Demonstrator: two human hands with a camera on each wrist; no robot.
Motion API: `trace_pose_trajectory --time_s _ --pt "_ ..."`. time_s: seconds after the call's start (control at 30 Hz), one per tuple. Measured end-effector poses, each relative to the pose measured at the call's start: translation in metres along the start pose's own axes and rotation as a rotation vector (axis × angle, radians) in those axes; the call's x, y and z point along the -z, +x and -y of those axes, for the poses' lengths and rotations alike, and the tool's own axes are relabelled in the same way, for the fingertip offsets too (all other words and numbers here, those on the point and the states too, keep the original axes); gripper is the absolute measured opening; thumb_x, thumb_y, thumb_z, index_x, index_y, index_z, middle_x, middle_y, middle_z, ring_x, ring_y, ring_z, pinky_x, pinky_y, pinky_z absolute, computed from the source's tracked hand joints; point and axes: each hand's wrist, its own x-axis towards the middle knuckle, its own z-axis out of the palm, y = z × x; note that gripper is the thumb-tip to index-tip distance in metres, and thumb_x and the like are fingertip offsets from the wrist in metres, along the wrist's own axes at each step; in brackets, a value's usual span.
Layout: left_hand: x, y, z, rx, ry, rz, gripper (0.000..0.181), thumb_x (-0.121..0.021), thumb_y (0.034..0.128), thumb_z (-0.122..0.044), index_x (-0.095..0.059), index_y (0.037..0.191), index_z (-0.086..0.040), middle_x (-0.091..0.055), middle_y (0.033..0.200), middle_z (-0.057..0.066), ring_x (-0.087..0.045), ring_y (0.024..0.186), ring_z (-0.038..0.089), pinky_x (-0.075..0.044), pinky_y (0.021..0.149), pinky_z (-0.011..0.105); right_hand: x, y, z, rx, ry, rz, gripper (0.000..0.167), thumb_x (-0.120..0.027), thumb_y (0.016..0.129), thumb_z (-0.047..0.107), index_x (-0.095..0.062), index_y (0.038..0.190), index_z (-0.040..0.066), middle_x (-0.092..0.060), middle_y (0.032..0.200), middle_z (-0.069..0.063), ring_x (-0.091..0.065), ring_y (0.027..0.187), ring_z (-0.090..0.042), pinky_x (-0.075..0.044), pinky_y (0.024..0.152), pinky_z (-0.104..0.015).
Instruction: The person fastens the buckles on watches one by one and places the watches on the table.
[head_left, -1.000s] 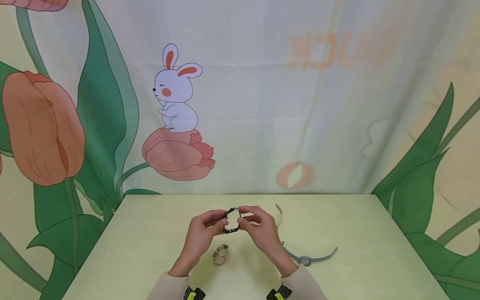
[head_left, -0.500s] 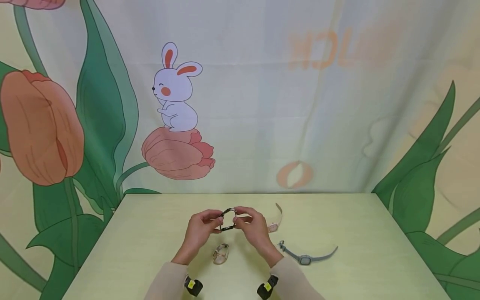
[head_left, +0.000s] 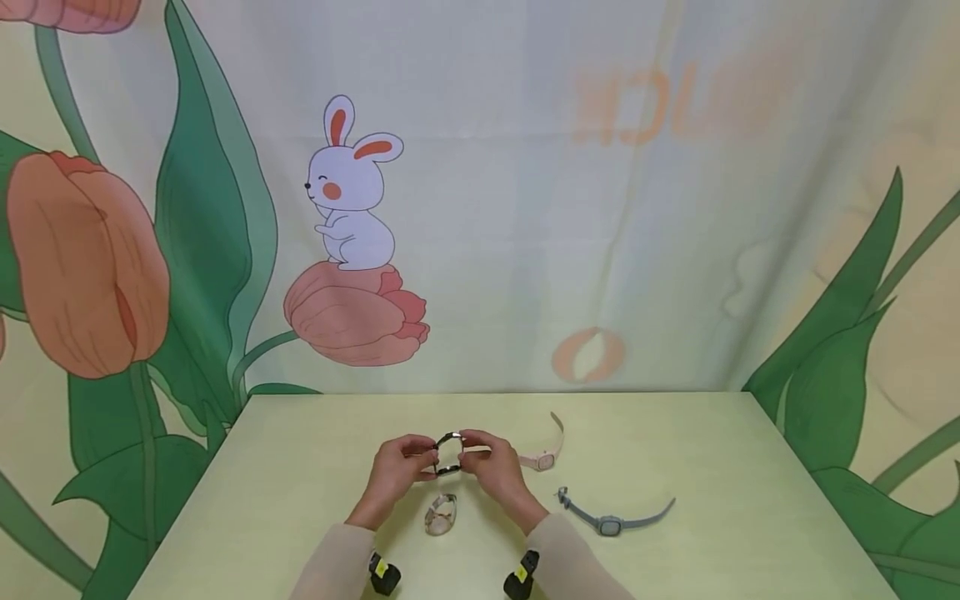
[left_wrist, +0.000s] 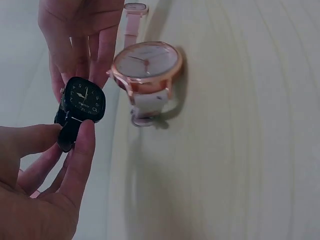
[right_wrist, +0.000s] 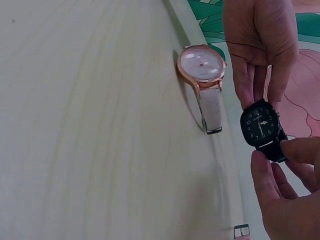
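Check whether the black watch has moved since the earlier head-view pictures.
Yes: in the head view, the black watch has shifted left, judged against the rose-gold watch on the table.

1 black watch [left_wrist: 86, 100], 1 white watch [left_wrist: 147, 62], 1 pink watch [head_left: 546, 460] and 1 grey watch [head_left: 610, 526] make 4. 1 left hand [head_left: 393, 473] and 1 right hand [head_left: 495, 468] make 2. There are 2 sleeves [head_left: 330, 562] and 2 wrist cameras [head_left: 386, 577]. There is 1 table [head_left: 750, 475] and 1 curtain [head_left: 487, 250]. Printed on the curtain are 1 rabbit [head_left: 352, 183], 1 orange ring [head_left: 564, 358] and at least 3 tulips [head_left: 88, 262]: 1 orange, 1 pink, 1 cropped by the top edge. The printed leaves [head_left: 206, 200] overlap too much to count.
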Motion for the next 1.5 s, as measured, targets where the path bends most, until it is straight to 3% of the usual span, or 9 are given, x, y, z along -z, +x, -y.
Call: trace_pose_trajectory --time_s 0.43,0.67,0.9,1.07,1.23,1.37,1.5 --pt "0.001 0.006 0.019 0.018 0.076 -0.01 0.024 -0.067 0.0869 0.005 -0.067 0.11 0.008 -0.066 0.1 0.021 -0.07 0.079 0.021 -0.061 0.071 0.036 -0.01 0.003 -0.016 0.027 -0.065 -0.016 0.039 -0.072 0.082 -0.005 -0.067 0.12 0.002 -0.07 0.105 -0.019 -0.073 0.09 -0.026 -0.058 0.072 -0.027" --pt "0.001 0.009 0.026 0.009 0.069 -0.007 0.023 -0.067 0.0869 0.005 -0.065 0.11 0.009 -0.067 0.098 0.021 -0.069 0.082 0.021 -0.061 0.07 0.034 -0.01 0.002 -0.021 0.032 -0.142 -0.053 0.037 -0.073 0.08 -0.003 -0.069 0.117 0.001 -0.073 0.099 -0.015 -0.072 0.087 -0.023 -0.057 0.072 -0.027" --pt "0.002 0.01 0.029 0.019 0.073 -0.027 0.02 -0.068 0.0876 0.004 -0.068 0.107 0.01 -0.069 0.099 0.023 -0.07 0.081 0.021 -0.061 0.071 0.034 -0.015 0.01 -0.027 -0.018 -0.101 -0.054 0.03 -0.072 0.084 0.0 -0.07 0.113 -0.002 -0.073 0.096 -0.014 -0.069 0.078 -0.014 -0.057 0.065 -0.024" --pt "0.005 0.012 0.032 0.008 0.092 -0.032 0.019 -0.068 0.0875 0.003 -0.069 0.105 0.01 -0.071 0.094 0.021 -0.07 0.074 0.02 -0.061 0.069 0.034 -0.017 0.012 -0.028 -0.029 -0.153 -0.07 0.024 -0.072 0.084 0.002 -0.072 0.109 -0.001 -0.073 0.093 -0.012 -0.065 0.073 -0.01 -0.055 0.06 -0.023" --pt "0.006 0.01 0.03 0.007 0.152 -0.063 0.019 -0.067 0.0894 -0.001 -0.068 0.106 0.008 -0.07 0.093 0.017 -0.068 0.072 0.018 -0.06 0.065 0.031 -0.013 0.009 -0.024 -0.03 -0.153 -0.04 0.025 -0.069 0.087 0.002 -0.071 0.111 0.0 -0.072 0.098 -0.013 -0.066 0.074 -0.011 -0.057 0.061 -0.024" --pt "0.009 0.005 0.022 0.0 0.19 -0.101 0.021 -0.067 0.0911 -0.006 -0.068 0.108 0.006 -0.069 0.097 0.016 -0.068 0.077 0.023 -0.059 0.064 0.033 -0.003 0.003 -0.017 -0.006 -0.136 -0.015 0.025 -0.068 0.089 0.005 -0.07 0.114 0.002 -0.071 0.105 -0.014 -0.069 0.078 -0.014 -0.058 0.064 -0.026" --pt "0.009 0.0 0.011 -0.011 0.163 -0.097 0.022 -0.067 0.0917 -0.009 -0.068 0.11 0.003 -0.07 0.1 0.015 -0.07 0.085 0.026 -0.059 0.067 0.033 0.009 -0.003 -0.009 0.026 -0.097 0.01 0.026 -0.067 0.091 0.008 -0.069 0.116 0.001 -0.07 0.11 -0.017 -0.072 0.084 -0.024 -0.06 0.067 -0.031"
